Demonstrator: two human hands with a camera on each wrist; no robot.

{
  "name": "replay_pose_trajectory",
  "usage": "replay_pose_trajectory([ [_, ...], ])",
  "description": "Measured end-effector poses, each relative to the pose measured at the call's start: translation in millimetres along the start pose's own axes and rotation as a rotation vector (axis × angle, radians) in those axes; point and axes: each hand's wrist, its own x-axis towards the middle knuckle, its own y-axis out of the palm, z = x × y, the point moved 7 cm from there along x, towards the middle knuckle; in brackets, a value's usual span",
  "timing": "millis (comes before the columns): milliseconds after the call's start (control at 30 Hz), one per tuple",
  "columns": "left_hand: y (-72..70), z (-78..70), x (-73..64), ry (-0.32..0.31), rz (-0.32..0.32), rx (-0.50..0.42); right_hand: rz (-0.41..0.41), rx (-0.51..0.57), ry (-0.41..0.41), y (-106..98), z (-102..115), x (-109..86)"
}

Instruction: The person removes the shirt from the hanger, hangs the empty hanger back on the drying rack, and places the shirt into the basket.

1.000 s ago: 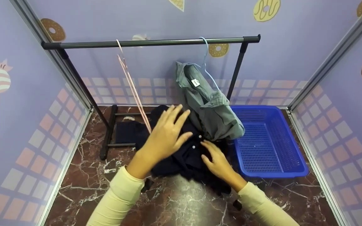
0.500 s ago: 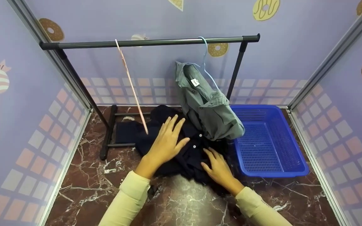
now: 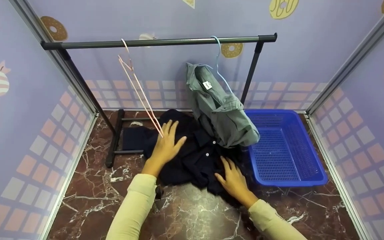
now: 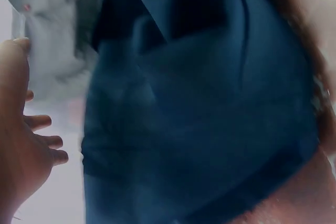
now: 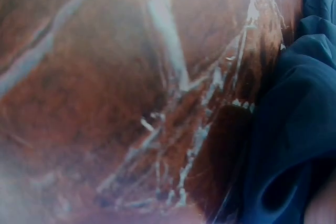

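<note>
A dark navy shirt (image 3: 182, 171) with white buttons lies crumpled on the floor below the rack. My left hand (image 3: 163, 148) hovers over its left side, fingers spread, by the lower end of a pink hanger (image 3: 146, 100); whether they touch is unclear. In the left wrist view, the left hand (image 4: 18, 150) is apart from the navy cloth (image 4: 199, 119), which fills the middle, blurred. My right hand (image 3: 233, 181) lies with extended fingers on the shirt's right part. The right wrist view shows navy folds (image 5: 294, 108) and hardly any of the hand.
A black garment rack (image 3: 178, 42) spans the back. From it hangs a grey-green shirt (image 3: 223, 123) on a light blue hanger (image 3: 218, 60). At the right stands a blue plastic basket (image 3: 288, 183). Patterned walls enclose the marbled floor (image 3: 88, 196).
My left hand has moved left and somewhat back, away from the shirt's middle toward the pink hanger. That hanger swings and turns on the bar. My right hand has shifted slightly downward.
</note>
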Motion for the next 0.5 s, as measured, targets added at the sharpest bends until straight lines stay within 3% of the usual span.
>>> replay_pose_trajectory([
  [200,2.4,37.9,9.9,-0.112,0.009,0.053,-0.046,-0.066,-0.029,0.7,-2.3,-1.0],
  [500,4.8,92.8,7.2,-0.344,0.068,0.119,-0.333,-0.337,-0.269,-13.4,6.3,-4.4],
])
